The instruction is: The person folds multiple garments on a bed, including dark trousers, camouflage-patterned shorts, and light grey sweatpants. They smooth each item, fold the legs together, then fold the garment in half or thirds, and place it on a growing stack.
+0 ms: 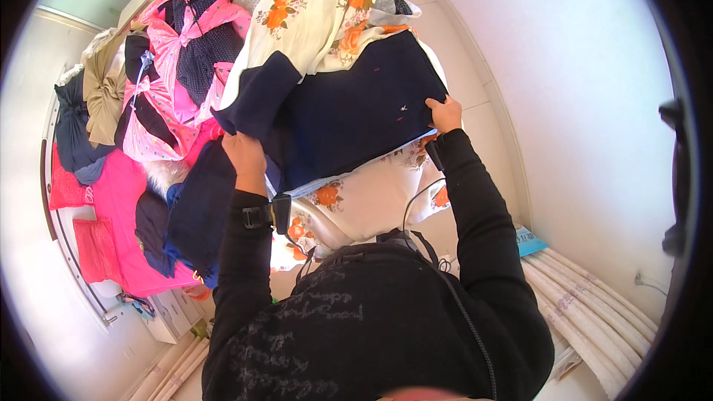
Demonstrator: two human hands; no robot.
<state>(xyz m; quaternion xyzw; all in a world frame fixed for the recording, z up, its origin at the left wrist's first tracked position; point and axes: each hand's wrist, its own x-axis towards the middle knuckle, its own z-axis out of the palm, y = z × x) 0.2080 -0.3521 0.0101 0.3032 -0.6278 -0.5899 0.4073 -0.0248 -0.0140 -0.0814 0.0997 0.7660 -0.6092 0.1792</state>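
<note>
A dark navy garment, perhaps trousers, lies spread across a surface draped with a cream cloth printed with orange flowers. My left hand grips its left side, where a flap of fabric is raised and folded over. At the opposite end, my right hand pinches the edge between thumb and fingers. Small red marks and a little white mark show on the navy fabric near that hand. A pale blue layer peeks out under the garment's near edge. More dark blue clothing lies just left of my left forearm.
Pink cloth bundles, a tan bundle and a dark bundle crowd a bed with a bright pink sheet. Floral fabric is heaped beyond the garment. A wall rises on the right. A cable hangs by my right forearm.
</note>
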